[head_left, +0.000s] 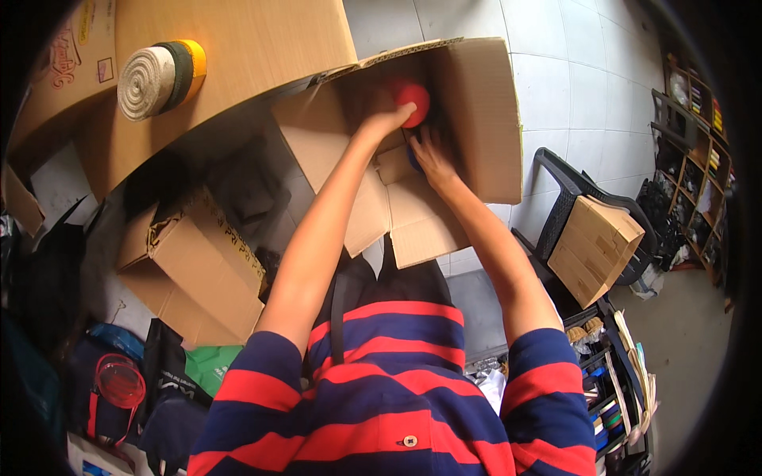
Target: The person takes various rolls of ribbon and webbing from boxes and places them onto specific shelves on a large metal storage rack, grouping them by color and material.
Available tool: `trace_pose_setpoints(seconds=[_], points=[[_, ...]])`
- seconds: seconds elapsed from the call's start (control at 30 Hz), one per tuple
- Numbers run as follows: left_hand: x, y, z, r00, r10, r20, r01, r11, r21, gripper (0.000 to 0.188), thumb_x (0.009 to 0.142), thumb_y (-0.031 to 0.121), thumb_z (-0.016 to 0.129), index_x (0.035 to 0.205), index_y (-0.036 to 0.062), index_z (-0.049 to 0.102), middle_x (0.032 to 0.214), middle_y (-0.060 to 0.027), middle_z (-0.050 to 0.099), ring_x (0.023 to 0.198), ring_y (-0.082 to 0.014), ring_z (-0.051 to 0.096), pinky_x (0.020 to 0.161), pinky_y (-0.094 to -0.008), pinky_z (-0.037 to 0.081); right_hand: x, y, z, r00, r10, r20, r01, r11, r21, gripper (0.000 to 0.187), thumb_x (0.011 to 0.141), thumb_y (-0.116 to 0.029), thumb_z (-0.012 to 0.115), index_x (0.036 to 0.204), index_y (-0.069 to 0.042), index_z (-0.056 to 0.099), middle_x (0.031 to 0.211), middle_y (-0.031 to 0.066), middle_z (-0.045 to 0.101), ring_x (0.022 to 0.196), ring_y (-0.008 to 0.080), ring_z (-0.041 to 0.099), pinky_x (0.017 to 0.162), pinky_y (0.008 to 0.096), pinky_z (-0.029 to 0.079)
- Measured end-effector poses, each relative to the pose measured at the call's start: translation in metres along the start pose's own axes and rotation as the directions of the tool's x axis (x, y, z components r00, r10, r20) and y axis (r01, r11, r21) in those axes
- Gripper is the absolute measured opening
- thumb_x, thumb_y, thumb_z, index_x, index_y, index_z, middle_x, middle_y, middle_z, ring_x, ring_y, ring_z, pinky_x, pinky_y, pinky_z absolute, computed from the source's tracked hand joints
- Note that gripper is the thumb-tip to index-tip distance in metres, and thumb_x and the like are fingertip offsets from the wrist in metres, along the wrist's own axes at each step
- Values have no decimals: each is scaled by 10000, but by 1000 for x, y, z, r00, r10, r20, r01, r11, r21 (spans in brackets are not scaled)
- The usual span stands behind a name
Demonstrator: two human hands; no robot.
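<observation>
A cardboard box (484, 119) stands open in front of me, its flaps spread toward me. Both of my hands reach inside it. My left hand (387, 119) is closed on a red rounded roll-like thing (414, 101), the thumb lying over its near side. Close by on the right, my right hand (434, 160) curls its fingers over a dark blue thing (413, 155), mostly hidden under the hand. The box's deep interior is in shadow. On the wooden table (262, 40) at the left are coiled fabric rolls (147, 83) in white, dark green and yellow, set side by side.
Another cardboard box (194, 270) stands on the lower left beside bags and a red round-topped case (121, 381). To the right, a dark plastic chair (556, 194) bears a brown carton (595, 250). Crowded shelves (694, 174) line the far right.
</observation>
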State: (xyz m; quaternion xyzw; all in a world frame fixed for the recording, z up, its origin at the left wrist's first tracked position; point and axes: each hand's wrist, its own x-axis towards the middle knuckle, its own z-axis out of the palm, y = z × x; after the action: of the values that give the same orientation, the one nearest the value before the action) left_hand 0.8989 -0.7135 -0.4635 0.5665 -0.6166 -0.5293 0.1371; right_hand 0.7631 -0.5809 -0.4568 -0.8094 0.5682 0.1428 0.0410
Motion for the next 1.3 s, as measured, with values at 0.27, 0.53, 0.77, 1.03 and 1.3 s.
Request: trace_pose_setpoints(seconds=[0.27, 0.53, 0.77, 1.03, 1.3], points=[[27, -5, 7, 930, 332, 160, -324, 943, -78, 636, 524, 166, 781, 1140, 94, 638, 1093, -159, 647, 997, -304, 617, 887, -372, 492, -3, -28, -5, 776, 443, 450, -628, 616, 476, 758, 676, 62, 602, 1354, -21, 273, 1300, 325, 332, 1196, 507, 393, 927, 526, 433], [33, -7, 13, 887, 116, 447, -233, 949, 215, 672, 478, 265, 827, 1113, 157, 636, 1079, -143, 642, 1003, -318, 610, 863, -401, 504, -7, -31, 13, 679, 504, 533, -724, 581, 372, 789, 733, 5, 669, 1401, -43, 251, 1443, 312, 226, 1102, 440, 544, 900, 472, 501], [2, 6, 0, 979, 57, 193, -72, 995, 71, 666, 540, 306, 840, 1139, 126, 612, 1072, -135, 658, 940, -290, 642, 843, -386, 517, -7, -27, 22, 819, 464, 338, -569, 735, 368, 792, 711, -47, 720, 1383, -68, 302, 1408, 226, 335, 1207, 390, 464, 944, 430, 476], [-100, 80, -80, 990, -136, 44, 140, 865, -482, 792, 621, 225, 858, 1285, 58, 462, 1175, -117, 571, 1099, -193, 558, 947, -312, 454, 0, -4, 31, 918, 310, 247, -390, 599, 699, 575, 683, -187, 784, 1178, -19, 545, 1122, 191, 595, 1052, 350, 584, 887, 430, 485], [-165, 79, -125, 956, -44, 289, 220, 758, -614, 697, 655, 176, 817, 1259, 67, 488, 1147, -55, 581, 1083, -156, 552, 964, -322, 430, -9, -8, -78, 871, 149, 469, -291, -614, 734, 478, 793, -323, 731, 1105, -35, 512, 973, 73, 588, 942, 145, 575, 851, 285, 466]])
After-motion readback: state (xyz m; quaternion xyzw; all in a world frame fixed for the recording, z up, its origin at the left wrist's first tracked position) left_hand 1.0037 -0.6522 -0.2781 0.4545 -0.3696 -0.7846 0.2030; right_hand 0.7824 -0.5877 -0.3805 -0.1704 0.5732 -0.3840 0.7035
